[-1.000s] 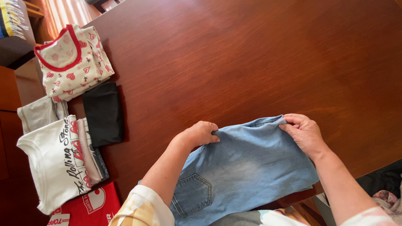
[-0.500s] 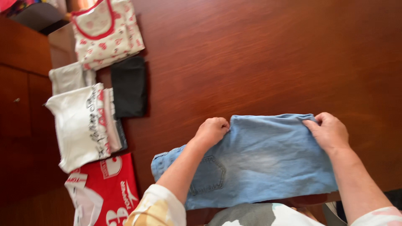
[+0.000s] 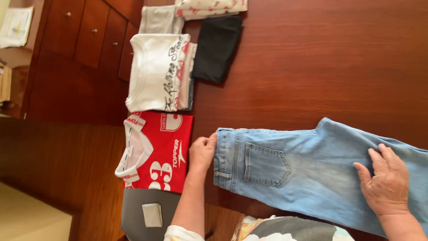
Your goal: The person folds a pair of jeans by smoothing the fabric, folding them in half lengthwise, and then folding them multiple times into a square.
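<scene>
**Jeans laid flat, one hand at each end**

I cannot see the legs of the jeans (image 3: 307,172) past the right edge of the frame, and the near hem is hidden at the bottom by the person's patterned top (image 3: 290,230). The patterned shirt (image 3: 209,8) at the top edge is cropped.

The left hand (image 3: 203,151) sits lower centre, fingers curled together against the waistband edge; I cannot tell whether they pinch it. The right hand (image 3: 388,180), lower right, lies palm down on the denim with fingers slightly spread.

The jeans are light blue, spread flat along the lower right of the table (image 3: 321,67), back pocket up. To their left lie a red shirt (image 3: 162,151), a white shirt (image 3: 154,71) and a folded black garment (image 3: 217,49).
</scene>
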